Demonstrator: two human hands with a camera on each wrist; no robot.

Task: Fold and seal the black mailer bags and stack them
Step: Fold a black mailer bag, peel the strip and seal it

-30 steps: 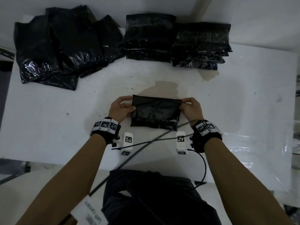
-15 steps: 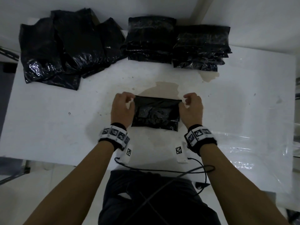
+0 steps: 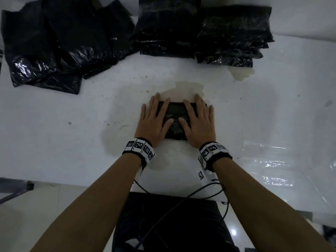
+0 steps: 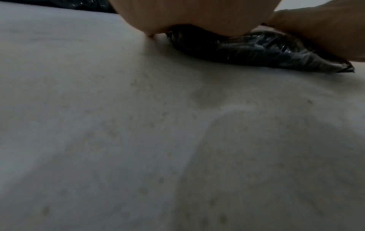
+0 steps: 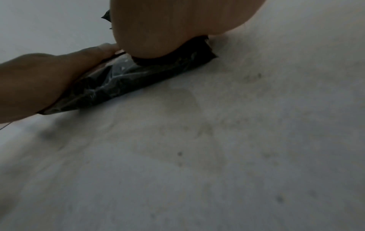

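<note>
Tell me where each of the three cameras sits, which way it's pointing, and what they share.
Head: worn high, looking down at the white table; both forearms, left hand and right hand flat on the folded mailer bag.
Left wrist: low over the table, facing along the palm.
Right wrist: the same, mirrored; the other hand shows too.
Shared: all three see that bag being pressed.

I see my left hand (image 3: 154,122) and right hand (image 3: 197,122) pressed flat, fingers straight, on a folded black bag (image 3: 175,113) on the white table (image 3: 54,133). Beyond my fingertips: two neat bag stacks (image 3: 200,33); loose bags (image 3: 54,42) far left.
</note>
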